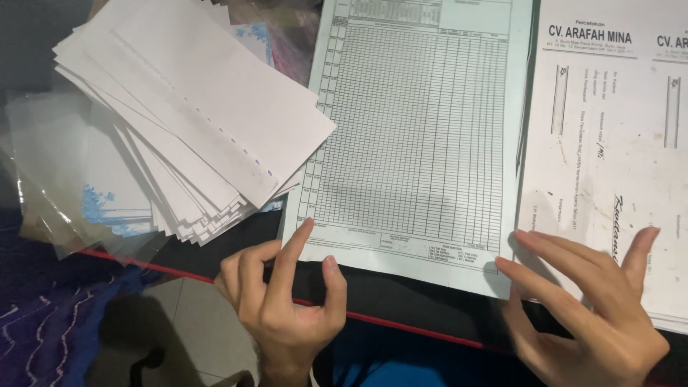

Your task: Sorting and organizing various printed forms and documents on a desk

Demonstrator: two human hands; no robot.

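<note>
1. Head view shows the dark worktop [401, 301] with a red front edge, carrying all the paper. Count: 1.

2. Next in size is the pale blue-green gridded form [416, 136], lying flat in the middle, its near edge just above both hands. Count: 1. To handle it well, I would judge that the 2 near corners should be steadied evenly, so the sheet slides without creasing or dragging its neighbours.

3. A white printed sheet [609, 150] lies to the right, its left edge tucked just beside or slightly under the form; a bold heading sits at its top. At least 1 sheet, and whether more lie beneath I cannot tell.

4. A fanned stack of white slips [193, 122] lies to the left, overlapping the form's left edge. Too many to count, well over 10; 1 stack.

5. Clear plastic sleeves [50, 165] with blue-patterned paper [97, 204] inside sit under that stack. Number unclear.

6. Right hand [595, 315] is spread, fingers splayed, fingertips resting near the form's near right corner and on the white sheet. It holds nothing.

7. Left hand [283, 301] is loosely curled, its forefinger stretched out to touch the form's near left corner, thumb raised apart; nothing is pinched. Hands: 2.
</note>
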